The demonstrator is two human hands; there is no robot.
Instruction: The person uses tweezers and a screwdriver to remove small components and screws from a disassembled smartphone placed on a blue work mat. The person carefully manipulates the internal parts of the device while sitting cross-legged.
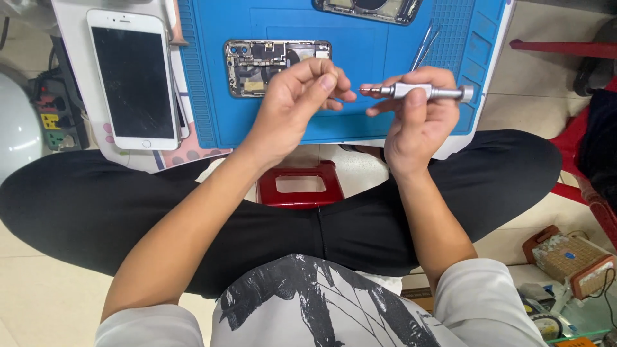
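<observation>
1. Right hand grips a silver screwdriver, held level above the blue mat.
2. Its long axis runs left-right; the tip points left, toward the left hand.
3. Left hand's fingertips are pinched closed just beside the tip.
4. An opened phone lies beyond, on the mat.

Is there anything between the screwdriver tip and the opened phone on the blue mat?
Only the left hand: its fingertips pinch at the tip of the silver precision screwdriver held by the right hand, partly covering the opened phone on the blue mat.
</observation>
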